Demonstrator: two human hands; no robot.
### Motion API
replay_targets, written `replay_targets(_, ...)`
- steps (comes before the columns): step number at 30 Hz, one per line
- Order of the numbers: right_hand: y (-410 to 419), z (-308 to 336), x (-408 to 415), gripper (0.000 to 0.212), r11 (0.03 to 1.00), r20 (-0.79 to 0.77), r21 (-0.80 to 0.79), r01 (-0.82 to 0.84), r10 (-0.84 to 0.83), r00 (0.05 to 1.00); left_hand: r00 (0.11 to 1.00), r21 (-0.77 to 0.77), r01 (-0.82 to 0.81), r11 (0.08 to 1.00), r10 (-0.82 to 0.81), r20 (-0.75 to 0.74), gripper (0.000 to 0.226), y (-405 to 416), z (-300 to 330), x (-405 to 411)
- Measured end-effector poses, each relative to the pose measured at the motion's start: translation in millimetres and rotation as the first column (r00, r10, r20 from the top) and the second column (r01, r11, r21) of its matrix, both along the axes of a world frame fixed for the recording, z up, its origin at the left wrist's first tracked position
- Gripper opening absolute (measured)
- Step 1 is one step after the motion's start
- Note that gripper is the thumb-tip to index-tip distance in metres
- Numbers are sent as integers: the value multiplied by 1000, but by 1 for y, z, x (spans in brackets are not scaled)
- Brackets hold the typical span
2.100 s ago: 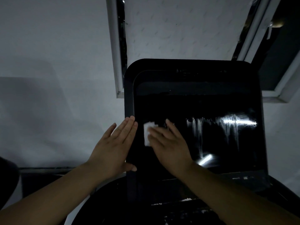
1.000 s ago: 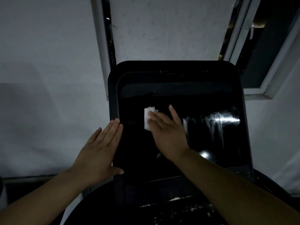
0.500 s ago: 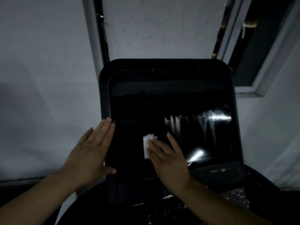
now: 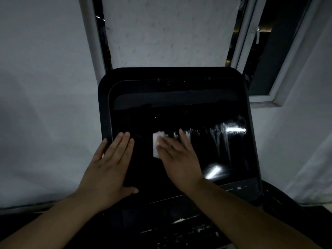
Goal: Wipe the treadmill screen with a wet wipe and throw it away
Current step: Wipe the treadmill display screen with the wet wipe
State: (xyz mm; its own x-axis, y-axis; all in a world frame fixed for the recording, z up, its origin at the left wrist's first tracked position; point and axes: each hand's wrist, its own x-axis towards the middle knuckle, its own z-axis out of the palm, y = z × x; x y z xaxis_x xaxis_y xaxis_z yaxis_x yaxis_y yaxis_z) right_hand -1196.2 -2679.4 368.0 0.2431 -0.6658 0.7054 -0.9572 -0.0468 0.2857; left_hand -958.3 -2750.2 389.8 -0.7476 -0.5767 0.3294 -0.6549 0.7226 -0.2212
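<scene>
On the treadmill screen (image 4: 179,141), the right hand (image 4: 179,159) pressed flat fingers over the wet wipe (image 4: 156,143), jutting leftward toward the flat, empty left hand (image 4: 111,164).

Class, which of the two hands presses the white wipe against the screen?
The right hand: its fingers cover the wet wipe; the left hand lies bare on the frame.

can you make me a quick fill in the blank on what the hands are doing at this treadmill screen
1. The white wet wipe is pressed flat against the screen under the fingers of the ____ hand.
2. The left hand lies flat at the screen's ____ edge.
3. Bright wet streaks show on the screen to the ____ of the wipe.

Missing words: right; left; right
</scene>
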Motion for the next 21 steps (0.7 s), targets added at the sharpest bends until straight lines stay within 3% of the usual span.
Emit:
replay_targets(3, -22, 29, -7, 38, 999, 6, 15, 38, -38, 999, 1000, -24, -24, 999, 24, 6, 141, 2, 3, -9)
replay_targets(8, -32, 35, -9, 28, 999, 46, -39, 29, -27, 999, 997, -48, -67, 997, 69, 34, 141, -2, 4, -24)
replay_targets(13, -1, -3, -4, 28, 1000, 42, -12, -5, 6, 999, 986, -82, -119, 989, 128, 104, 139, 3, 9, -32)
replay_targets(17, 46, -50, 3, 22, 996, 92, -34, -88, 91, 992, 990, -71, -110, 991, 115, 78, 142, -1, 4, -30)
replay_targets(21, 64, -67, 4, 16, 997, 75, 9, -75, 74, 994, 987, -81, -127, 989, 134, 86, 140, 3, 5, -34)
